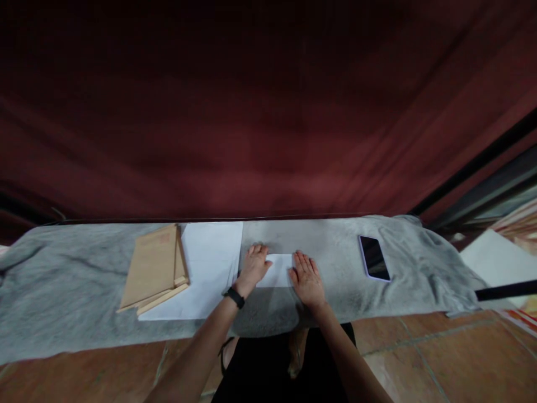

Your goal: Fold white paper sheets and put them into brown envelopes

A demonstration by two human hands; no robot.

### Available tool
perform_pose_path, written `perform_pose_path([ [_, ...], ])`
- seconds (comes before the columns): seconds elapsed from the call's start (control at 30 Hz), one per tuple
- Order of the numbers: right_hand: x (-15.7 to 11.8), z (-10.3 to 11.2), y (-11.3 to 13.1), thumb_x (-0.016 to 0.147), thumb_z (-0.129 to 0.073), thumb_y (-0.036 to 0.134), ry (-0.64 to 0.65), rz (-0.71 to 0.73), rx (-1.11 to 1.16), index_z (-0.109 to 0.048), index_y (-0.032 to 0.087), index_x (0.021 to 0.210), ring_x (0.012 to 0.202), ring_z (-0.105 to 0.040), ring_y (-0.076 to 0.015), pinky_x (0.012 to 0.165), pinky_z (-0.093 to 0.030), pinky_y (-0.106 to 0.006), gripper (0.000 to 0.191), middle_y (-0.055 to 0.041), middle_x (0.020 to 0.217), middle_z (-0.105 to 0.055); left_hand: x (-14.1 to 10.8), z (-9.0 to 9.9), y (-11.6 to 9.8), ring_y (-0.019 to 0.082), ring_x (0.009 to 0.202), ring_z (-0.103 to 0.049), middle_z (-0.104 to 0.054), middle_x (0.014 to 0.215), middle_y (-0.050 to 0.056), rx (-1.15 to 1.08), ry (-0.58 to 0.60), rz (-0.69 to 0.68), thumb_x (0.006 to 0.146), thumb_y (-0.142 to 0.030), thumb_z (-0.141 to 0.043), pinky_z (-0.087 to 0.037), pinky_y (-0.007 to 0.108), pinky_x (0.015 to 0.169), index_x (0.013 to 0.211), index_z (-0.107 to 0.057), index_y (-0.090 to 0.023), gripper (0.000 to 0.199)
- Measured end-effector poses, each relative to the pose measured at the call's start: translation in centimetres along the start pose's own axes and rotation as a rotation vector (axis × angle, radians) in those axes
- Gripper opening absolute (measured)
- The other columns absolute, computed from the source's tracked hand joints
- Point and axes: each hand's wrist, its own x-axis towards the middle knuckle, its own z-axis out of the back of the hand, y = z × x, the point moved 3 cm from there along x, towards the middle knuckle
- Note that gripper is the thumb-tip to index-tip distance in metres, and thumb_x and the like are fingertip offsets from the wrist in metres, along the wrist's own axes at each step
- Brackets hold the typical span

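Note:
A small white folded paper (pixel 277 271) lies flat on the grey cloth in front of me. My left hand (pixel 254 265) rests on its left end, thumb pointing right along the paper. Against its right end lies my right hand (pixel 307 280), palm down with the fingers stretched forward. Larger white sheets (pixel 212 268) are spread to the left of my left hand. Partly on top of them sit several brown envelopes (pixel 151 266), overlapping at slightly different angles.
A phone (pixel 375 258) with a light purple edge lies on the grey cloth (pixel 335 246) at the right. Dark red fabric (pixel 268 140) rises behind the cloth-covered surface. A black bar (pixel 505 290) and a white panel (pixel 499 262) stand at the far right.

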Motion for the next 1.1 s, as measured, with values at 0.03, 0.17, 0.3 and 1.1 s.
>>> perform_pose_path([
  [0.03, 0.0, 0.0, -0.1, 0.104, -0.035, 0.037, -0.005, -0.001, 0.015, -0.04, 0.012, 0.151, 0.143, -0.04, -0.0263, 0.118, -0.029, -0.048, 0.054, -0.0146, 0.153, -0.045, 0.5, 0.2, 0.1, 0.027, 0.109, -0.06, -0.068, 0.107, 0.01, -0.018, 0.017, -0.014, 0.084, -0.019, -0.065, -0.045, 0.042, 0.099, 0.101, -0.067, -0.018, 0.017],
  [0.17, 0.5, 0.6, -0.6, 0.101, -0.039, 0.029, -0.058, -0.006, 0.109, -0.037, 0.011, 0.152, 0.139, -0.044, -0.0257, 0.115, -0.035, -0.048, 0.054, -0.0157, 0.15, -0.049, 1.4, 1.3, -0.6, 0.023, 0.101, -0.063, -0.069, 0.095, 0.006, -0.064, 0.013, -0.065, 0.083, -0.012, -0.065, -0.048, 0.037, 0.095, 0.084, -0.067, -0.02, 0.009],
  [0.3, 2.3, 3.7, -1.0, 0.098, -0.041, 0.023, -0.153, -0.034, 0.196, -0.04, 0.014, 0.151, 0.124, -0.054, -0.0267, 0.108, -0.042, -0.05, 0.054, -0.0153, 0.133, -0.062, 0.4, 4.4, -2.6, 0.018, 0.094, -0.064, -0.069, 0.097, 0.003, -0.15, -0.089, -0.131, 0.093, -0.016, -0.055, -0.05, 0.032, 0.088, 0.092, -0.066, -0.022, 0.013],
  [1.1, -3.7, 4.0, 2.9, 0.101, -0.038, 0.024, -0.026, 0.073, 0.289, -0.062, 0.021, 0.134, 0.121, -0.061, -0.0217, 0.103, -0.052, -0.041, 0.041, -0.01, 0.131, -0.066, -11.8, 0.0, -2.0, 0.019, 0.128, -0.058, -0.066, 0.133, 0.009, 0.001, -0.037, -0.302, 0.079, 0.005, -0.041, -0.04, 0.041, 0.116, 0.127, -0.061, -0.018, 0.056],
])
